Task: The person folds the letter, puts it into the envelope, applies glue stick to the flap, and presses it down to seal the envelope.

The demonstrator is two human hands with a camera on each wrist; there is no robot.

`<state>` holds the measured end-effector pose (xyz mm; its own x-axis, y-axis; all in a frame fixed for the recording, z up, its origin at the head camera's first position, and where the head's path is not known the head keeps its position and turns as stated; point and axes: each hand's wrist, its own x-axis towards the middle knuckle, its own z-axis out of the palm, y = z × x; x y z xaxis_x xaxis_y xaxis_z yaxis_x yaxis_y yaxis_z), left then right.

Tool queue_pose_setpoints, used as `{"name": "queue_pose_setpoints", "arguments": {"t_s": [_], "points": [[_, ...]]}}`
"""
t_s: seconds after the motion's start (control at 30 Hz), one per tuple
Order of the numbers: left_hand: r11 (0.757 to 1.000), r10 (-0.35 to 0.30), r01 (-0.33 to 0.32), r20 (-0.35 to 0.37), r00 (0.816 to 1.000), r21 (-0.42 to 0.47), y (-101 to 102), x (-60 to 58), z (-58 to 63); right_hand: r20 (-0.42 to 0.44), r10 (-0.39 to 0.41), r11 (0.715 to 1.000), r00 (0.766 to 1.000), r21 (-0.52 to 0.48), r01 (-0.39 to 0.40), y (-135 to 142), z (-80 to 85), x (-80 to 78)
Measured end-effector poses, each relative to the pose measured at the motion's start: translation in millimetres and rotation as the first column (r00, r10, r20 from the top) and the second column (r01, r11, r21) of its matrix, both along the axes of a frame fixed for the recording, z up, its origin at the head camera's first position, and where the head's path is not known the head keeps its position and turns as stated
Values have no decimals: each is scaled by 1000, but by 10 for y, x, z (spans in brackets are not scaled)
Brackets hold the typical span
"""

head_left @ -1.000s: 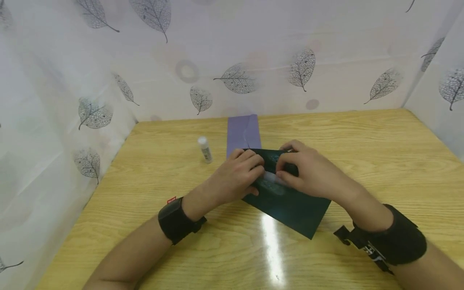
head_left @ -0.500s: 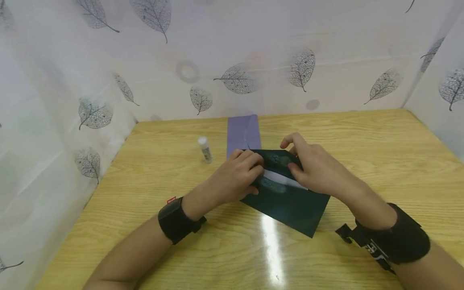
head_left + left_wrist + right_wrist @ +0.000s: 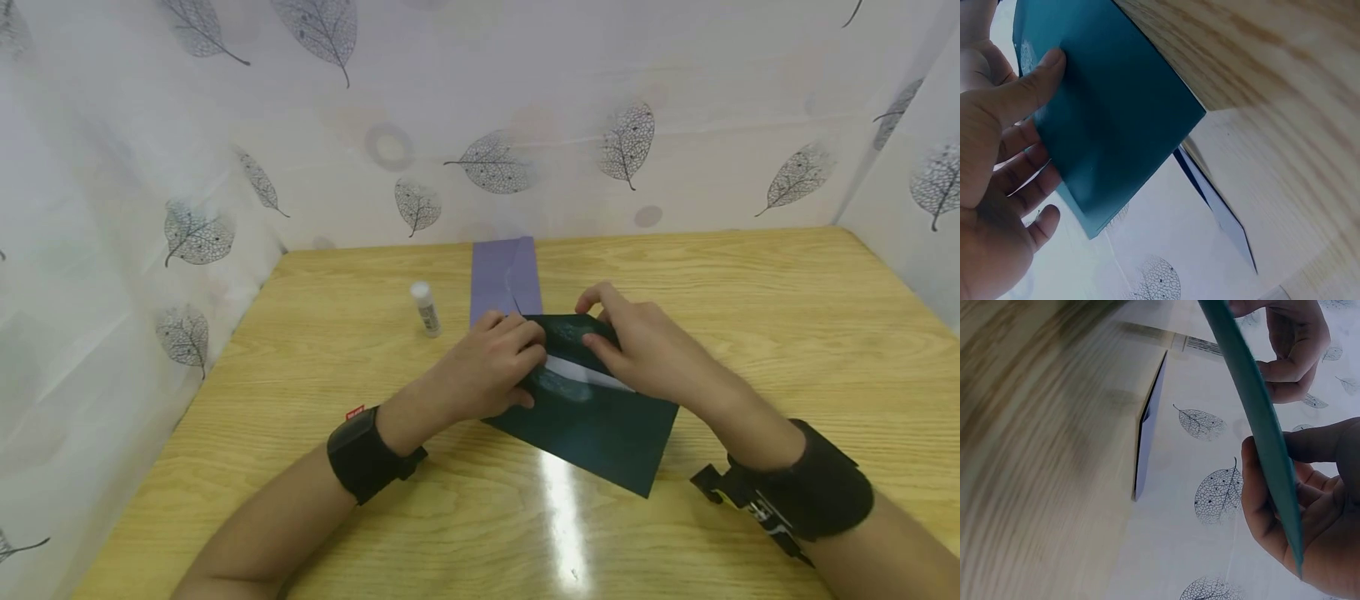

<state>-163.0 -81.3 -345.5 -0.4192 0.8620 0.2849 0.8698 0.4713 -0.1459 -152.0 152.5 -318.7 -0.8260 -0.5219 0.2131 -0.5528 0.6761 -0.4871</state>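
From the head cam I had both hands on the dark green paper envelope (image 3: 592,417), which lay flat on the light wooden tabletop (image 3: 750,317), roughly centre, long axis running from upper left to lower right.

Left hand (image 3: 491,367) gripped the envelope's upper-left end, fingers curled over the top edge. Left wrist cam confirmed it: thumb on one face, the other fingers behind the dark green envelope (image 3: 1110,119). Pinch grip, closed on the paper.

Right hand (image 3: 648,350) sat just right of the left one, thumb and fingertips pinching the envelope's flap near the top edge. A strip of white paper (image 3: 581,372) showed in the opening between the two hands, below the raised flap. Right wrist cam saw the envelope (image 3: 1260,431) edge-on, with the fingers (image 3: 1269,506) wrapped round it.

Behind the hands, a pale purple paper envelope (image 3: 505,279) lay flat with its near end touching or slipping under the green one; I couldn't tell which. A small white glue stick (image 3: 424,308) stood upright just left of the purple envelope, apart from it.

Black wrist straps (image 3: 367,454) were on both forearms. White leaf-print sheeting (image 3: 487,125) walled the table on three sides.
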Motion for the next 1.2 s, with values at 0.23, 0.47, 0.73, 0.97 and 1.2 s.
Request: {"name": "queue_pose_setpoints", "arguments": {"t_s": [0.23,0.47,0.73,0.97,1.2], "points": [[999,0,1,44,999,-36,-15,7,-8,41,-3,999,999,38,1,-24,-34,-6],[999,52,-51,78,996,-13,-87,-61,0,76,13,996,997,85,-20,-26,-84,-28],[928,365,-370,72,928,55,-466,-272,303,104,33,993,994,112,-45,-34,-163,-60],[765,644,-630,131,753,-135,-740,-391,404,90,51,992,995,113,-61,-34,-214,-56],[750,661,-617,276,698,-238,-805,-440,336,87,77,990,993,111,-86,-39,-272,-83]]}}
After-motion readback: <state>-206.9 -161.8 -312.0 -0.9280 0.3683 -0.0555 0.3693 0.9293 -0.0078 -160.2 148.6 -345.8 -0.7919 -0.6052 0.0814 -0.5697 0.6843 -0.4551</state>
